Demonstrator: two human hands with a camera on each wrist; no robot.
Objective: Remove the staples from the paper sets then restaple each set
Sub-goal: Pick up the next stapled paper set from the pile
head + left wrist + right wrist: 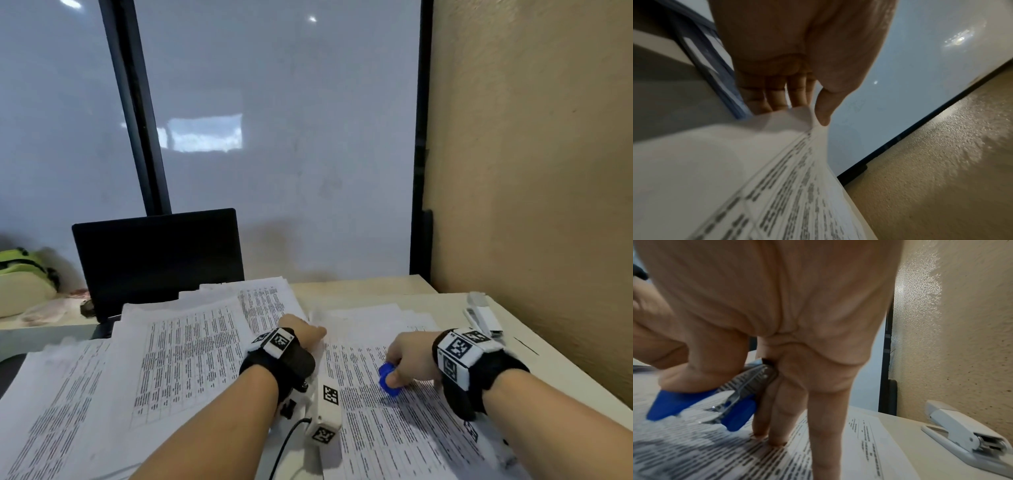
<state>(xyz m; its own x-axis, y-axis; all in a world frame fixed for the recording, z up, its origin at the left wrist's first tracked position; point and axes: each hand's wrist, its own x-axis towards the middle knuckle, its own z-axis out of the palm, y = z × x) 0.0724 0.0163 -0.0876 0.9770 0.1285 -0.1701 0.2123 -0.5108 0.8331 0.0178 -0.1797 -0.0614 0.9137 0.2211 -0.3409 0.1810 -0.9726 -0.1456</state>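
A printed paper set [387,421] lies on the desk in front of me. My left hand [308,331] pinches its top left corner between thumb and fingers; in the left wrist view that corner [801,116] is lifted off the sheets below. My right hand [399,368] grips a blue staple remover [388,380] over the middle of the page. In the right wrist view the staple remover [740,415] shows its metal claws, and two fingertips [774,441] touch the paper. A white stapler [483,317] lies at the back right, apart from both hands.
More printed sets [178,353] are spread over the left of the desk, in front of a black laptop [157,260]. A textured wall [534,171] runs close along the right. A white tagged box [325,411] with a cable lies between my forearms. A green bag [24,270] sits far left.
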